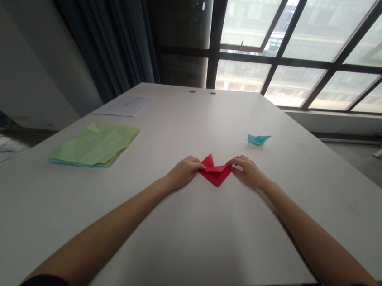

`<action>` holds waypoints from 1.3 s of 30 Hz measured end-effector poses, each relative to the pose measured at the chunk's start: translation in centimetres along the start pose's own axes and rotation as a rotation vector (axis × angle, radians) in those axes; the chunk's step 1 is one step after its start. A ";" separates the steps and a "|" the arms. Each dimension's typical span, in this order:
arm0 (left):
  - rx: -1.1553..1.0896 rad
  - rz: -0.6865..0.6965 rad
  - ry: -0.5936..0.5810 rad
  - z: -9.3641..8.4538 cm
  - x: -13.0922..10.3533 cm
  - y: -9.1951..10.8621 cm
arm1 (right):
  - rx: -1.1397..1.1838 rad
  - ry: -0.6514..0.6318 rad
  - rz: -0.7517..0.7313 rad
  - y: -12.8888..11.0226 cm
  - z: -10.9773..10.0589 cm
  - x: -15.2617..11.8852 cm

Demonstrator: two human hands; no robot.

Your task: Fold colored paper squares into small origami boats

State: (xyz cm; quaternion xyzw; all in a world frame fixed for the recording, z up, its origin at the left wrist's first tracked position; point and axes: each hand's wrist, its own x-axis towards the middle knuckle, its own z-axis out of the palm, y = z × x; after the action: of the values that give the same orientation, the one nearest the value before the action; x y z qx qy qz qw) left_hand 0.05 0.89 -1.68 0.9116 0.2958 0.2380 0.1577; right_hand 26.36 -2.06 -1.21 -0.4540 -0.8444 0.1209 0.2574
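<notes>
A red folded sheet of origami paper (217, 176) lies near the middle of the white table, with one flap standing up at its back left. My left hand (185, 172) pinches its left corner between thumb and fingers. On the other side, my right hand (245, 170) grips the right corner, thumb below and fingers on top. The paper's lower point faces me. Beyond my right hand rests a small blue paper boat (258, 139), touched by neither hand.
To the left lies a stack of creased paper sheets (97, 142), green on top with yellow and blue edges below. Behind it is a printed white sheet (124, 105). The white table (174, 241) stretches towards a dark curtain (101, 20) and windows.
</notes>
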 end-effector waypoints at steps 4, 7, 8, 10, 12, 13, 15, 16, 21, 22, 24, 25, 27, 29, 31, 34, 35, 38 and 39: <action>0.084 0.070 -0.053 -0.3 0.1 0.2 | -0.005 -0.011 -0.036 -0.2 0.1 0.0; 0.144 0.109 -0.093 -0.5 0.1 0.3 | -0.020 -0.014 -0.043 -0.1 0.0 0.0; 0.162 0.122 -0.105 -0.5 0.1 0.3 | -0.026 -0.020 -0.050 -0.1 0.0 0.1; 0.198 0.143 -0.118 -0.6 0.1 0.3 | -0.050 -0.037 -0.075 -0.1 -0.2 0.1; 0.227 0.159 -0.120 -0.6 0.1 0.3 | -0.084 -0.052 -0.103 -0.2 -0.3 0.1; 0.237 0.164 -0.120 -0.6 0.1 0.3 | -0.101 -0.061 -0.117 -0.2 -0.3 0.1; 0.253 0.159 -0.118 -0.6 0.1 0.3 | -0.128 -0.076 -0.142 -0.3 -0.4 0.1; 0.260 0.149 -0.117 -0.6 0.1 0.3 | -0.138 -0.079 -0.150 -0.3 -0.3 0.0; 0.337 0.083 -0.133 -0.8 0.2 0.6 | -0.173 -0.079 -0.177 -0.5 -0.2 0.0; 0.366 0.068 -0.143 -0.9 0.2 0.8 | -0.180 -0.086 -0.182 -0.6 -0.2 0.0; 0.430 0.030 -0.164 -1.0 0.2 1.5 | -0.196 -0.102 -0.191 -1.2 -0.3 0.0; 0.460 0.011 -0.173 -1.0 0.1 2.0 | -0.204 -0.109 -0.194 -1.5 -0.3 0.1; 0.505 -0.025 -0.175 -0.8 0.0 3.1 | -0.225 -0.111 -0.184 -2.3 -0.1 0.3; 0.537 -0.047 -0.153 -0.3 -0.1 4.4 | -0.264 -0.102 -0.141 -3.0 0.1 0.5; 0.565 -0.083 -0.115 0.3 -0.1 5.4 | -0.307 -0.091 -0.081 -3.5 0.6 0.6; 0.553 -0.094 -0.079 1.2 -0.1 6.0 | -0.306 -0.090 -0.070 -3.8 1.3 0.7; 0.538 -0.084 -0.078 1.4 0.0 6.1 | -0.286 -0.094 -0.090 -3.8 1.4 0.7; 0.481 -0.058 -0.082 1.7 0.1 5.9 | -0.240 -0.111 -0.145 -3.7 1.9 0.6; 0.464 -0.060 -0.082 1.8 0.1 5.8 | -0.240 -0.119 -0.150 -3.7 2.0 0.6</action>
State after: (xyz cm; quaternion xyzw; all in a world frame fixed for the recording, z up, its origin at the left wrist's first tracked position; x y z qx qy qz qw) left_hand 3.76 -3.86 -0.64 0.9230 0.3630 0.1218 -0.0374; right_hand 22.40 -3.61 -1.11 -0.4090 -0.8981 0.0263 0.1594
